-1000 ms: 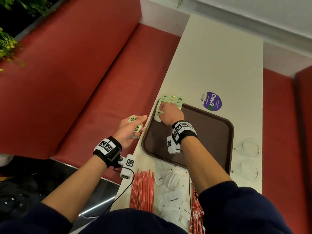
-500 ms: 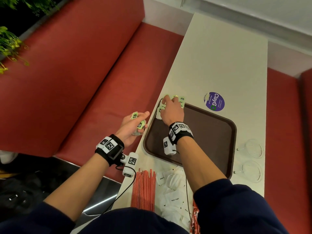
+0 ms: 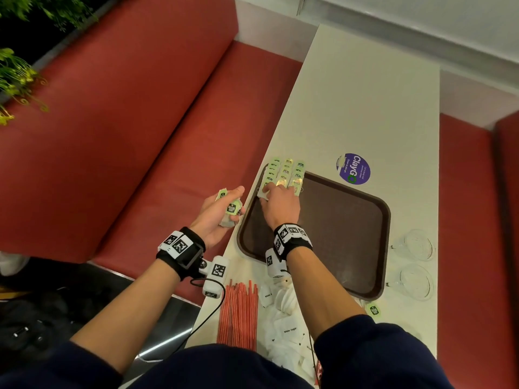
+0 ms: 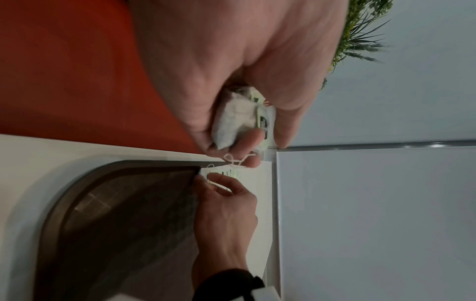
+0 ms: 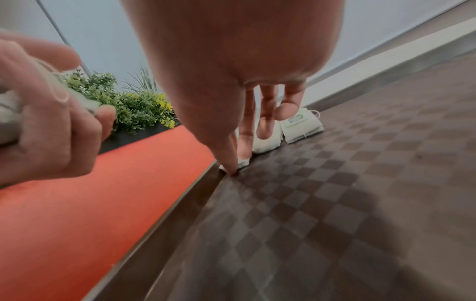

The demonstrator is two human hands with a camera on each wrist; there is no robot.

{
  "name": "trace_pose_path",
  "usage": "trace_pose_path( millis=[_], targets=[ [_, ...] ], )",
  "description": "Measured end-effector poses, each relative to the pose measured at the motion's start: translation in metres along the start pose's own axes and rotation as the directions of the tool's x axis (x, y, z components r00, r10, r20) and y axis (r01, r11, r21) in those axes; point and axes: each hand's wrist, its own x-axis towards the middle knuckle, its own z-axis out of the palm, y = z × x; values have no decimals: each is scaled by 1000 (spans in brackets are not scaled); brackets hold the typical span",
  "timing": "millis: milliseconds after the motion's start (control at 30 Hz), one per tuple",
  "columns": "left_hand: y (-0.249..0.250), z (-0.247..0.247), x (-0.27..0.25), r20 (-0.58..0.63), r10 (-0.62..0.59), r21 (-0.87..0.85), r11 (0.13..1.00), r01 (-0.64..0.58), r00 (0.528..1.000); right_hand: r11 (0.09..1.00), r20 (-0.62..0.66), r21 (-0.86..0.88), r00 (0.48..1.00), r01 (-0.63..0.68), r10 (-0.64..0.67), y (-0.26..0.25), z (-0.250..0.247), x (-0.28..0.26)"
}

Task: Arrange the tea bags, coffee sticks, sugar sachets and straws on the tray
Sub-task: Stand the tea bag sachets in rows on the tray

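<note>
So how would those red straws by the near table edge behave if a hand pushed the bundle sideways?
The straws look thin and round, so they would probably roll and fan apart. They lie loose, unbanded, so they likely wouldn't move as one. They lie near the table edge, so some might drop off.

tea bags rowed, tray far-left corner | straws, sugar sachets off-tray

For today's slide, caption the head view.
Right hand lays tea bags on tray; left hand holds more.
</note>
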Motion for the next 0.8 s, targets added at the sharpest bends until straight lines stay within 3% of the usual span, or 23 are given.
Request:
trace_pose_path(
  millis=[167, 267, 400, 600, 800],
  targets=[
    [3, 4, -4, 37, -23, -109, 994, 27, 999, 999, -16, 46, 1000, 10, -10, 0, -9, -3],
    [4, 7, -8, 68, -21, -126, 992, 29, 997, 967, -64, 253, 998, -11, 28, -2, -30, -14],
    [-1, 11, -13, 64, 12, -92, 996, -6, 998, 815, -46, 577, 995, -46, 89, -9, -64, -43],
    [-9, 21, -24, 167, 37, -88, 996, -22, 985, 599, 23, 799, 998, -52, 56, -13, -89, -91],
    [-17, 26, -38, 269, 46, -39, 999, -37, 962, 653, 31, 757, 999, -34, 16, -7, -84, -105]
  ],
)
